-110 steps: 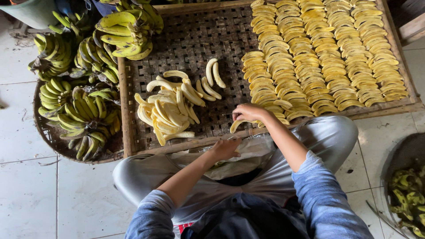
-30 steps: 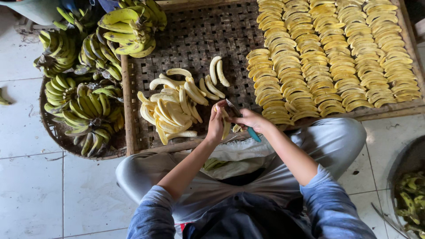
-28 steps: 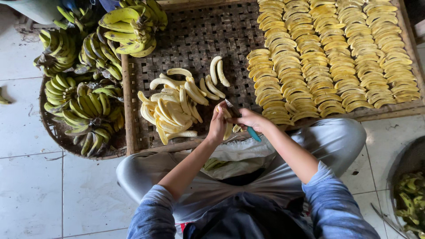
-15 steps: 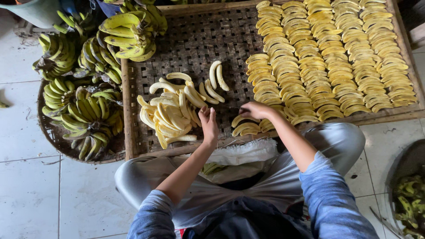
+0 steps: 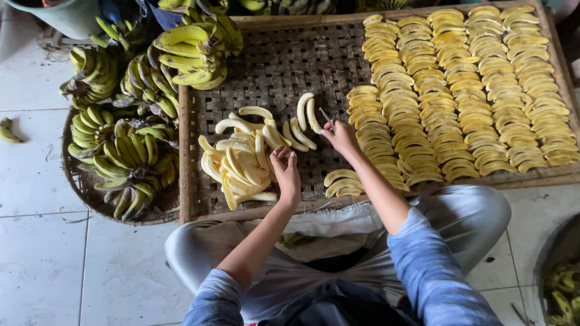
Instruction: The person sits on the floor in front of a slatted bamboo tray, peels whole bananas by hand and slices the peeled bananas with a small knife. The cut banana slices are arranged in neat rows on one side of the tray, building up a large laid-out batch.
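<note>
Left hand: the left hand is hovering over the right edge of the pile of peeled bananas, fingers loosely curled and part open — touching the pile, gripping nothing I can make out.
Right hand: the right hand is reaching over the woven tray, fingers closing round a thin knife whose blade is pointing up and left.
Peeled bananas: they are lying in a heap on the tray's left part, a few loose ones just beside the right hand.
Sliced pieces: rows of yellow banana slices are covering the tray's right half — three more slices are sitting near the front rim.
Unpeeled bunches: green banana bunches are resting in a round basket left of the tray.
</note>
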